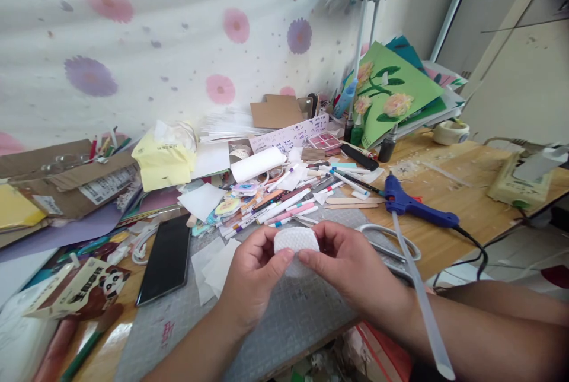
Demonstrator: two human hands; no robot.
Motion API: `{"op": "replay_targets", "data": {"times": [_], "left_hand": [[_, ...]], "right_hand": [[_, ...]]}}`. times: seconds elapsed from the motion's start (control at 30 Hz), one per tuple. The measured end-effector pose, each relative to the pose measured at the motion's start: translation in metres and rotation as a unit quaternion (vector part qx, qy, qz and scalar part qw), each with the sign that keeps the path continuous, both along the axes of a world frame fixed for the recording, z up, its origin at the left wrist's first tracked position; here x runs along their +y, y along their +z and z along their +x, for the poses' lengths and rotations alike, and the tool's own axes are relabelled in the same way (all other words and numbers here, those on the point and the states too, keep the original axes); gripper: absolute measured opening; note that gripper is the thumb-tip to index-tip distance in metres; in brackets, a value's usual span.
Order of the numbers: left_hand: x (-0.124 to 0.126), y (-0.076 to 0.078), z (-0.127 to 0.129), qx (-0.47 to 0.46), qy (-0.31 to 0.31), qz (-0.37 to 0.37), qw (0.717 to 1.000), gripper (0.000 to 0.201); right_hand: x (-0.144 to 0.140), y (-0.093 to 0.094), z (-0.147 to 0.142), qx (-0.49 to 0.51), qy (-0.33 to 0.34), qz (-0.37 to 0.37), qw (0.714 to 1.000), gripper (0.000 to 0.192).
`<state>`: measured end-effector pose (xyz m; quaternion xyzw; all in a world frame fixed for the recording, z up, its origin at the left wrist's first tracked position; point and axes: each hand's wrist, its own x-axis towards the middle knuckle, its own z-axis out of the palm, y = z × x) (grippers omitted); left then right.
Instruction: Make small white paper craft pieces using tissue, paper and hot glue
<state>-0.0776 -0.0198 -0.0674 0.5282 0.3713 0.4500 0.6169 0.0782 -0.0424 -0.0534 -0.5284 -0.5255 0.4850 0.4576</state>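
Observation:
Between my two hands is a white textured pad [297, 241], round-edged like a cotton pad, held up over the grey cutting mat [178, 334]. My left hand [255, 272] pinches its left side, thumb in front and fingers behind. On the right side, my right hand [342, 254] grips it the same way, its thumb almost meeting the other. The lower part of the pad looks smooth and pale below the thumbs. Just behind it lie scissors [306, 222], their grey handles [391, 242] partly hidden by my right hand. White paper sheets [217, 266] rest left of my left hand.
A blue glue gun [420, 207] with a long glue stick [422, 305] reaches over my right forearm. Several markers [284, 207] are heaped behind my hands. A black phone [165, 257] lies left, near a panda-printed box [84, 287]. A cardboard box [84, 183] stands farther back.

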Motion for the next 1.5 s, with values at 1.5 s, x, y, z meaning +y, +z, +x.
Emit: {"op": "replay_targets", "data": {"times": [1.5], "left_hand": [[0.006, 0.004, 0.0, 0.034, -0.053, -0.059, 0.996, 0.02]], "right_hand": [[-0.002, -0.002, 0.016, -0.179, 0.063, 0.056, 0.98, 0.018]]}}
